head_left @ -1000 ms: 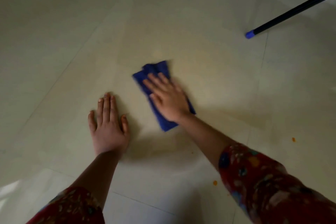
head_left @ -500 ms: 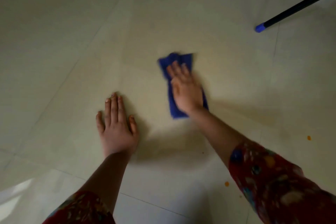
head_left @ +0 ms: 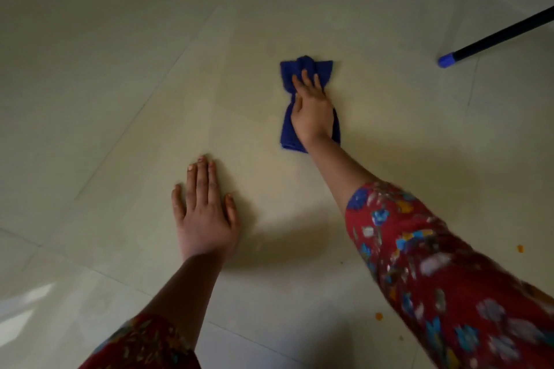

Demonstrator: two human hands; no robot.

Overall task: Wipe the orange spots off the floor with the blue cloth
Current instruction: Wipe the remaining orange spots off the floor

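Observation:
The blue cloth [head_left: 302, 69] lies bunched on the pale tiled floor [head_left: 120, 69], a little right of centre. My right hand [head_left: 311, 111] presses down on it, fingers gathering its middle, arm stretched forward. My left hand [head_left: 204, 213] rests flat on the floor nearer to me, fingers spread, holding nothing. One orange spot [head_left: 520, 248] shows at the right edge. A second orange spot [head_left: 379, 316] sits just beside my right sleeve.
A dark pole with a blue tip [head_left: 446, 60] rests on the floor at the upper right, slanting off the right edge. Tile joints run diagonally across the floor. My red patterned sleeves fill the lower corners.
My right hand has pushed the cloth forward and to the right, away from me, and the cloth has bunched under the fingers. My left hand has stayed planted.

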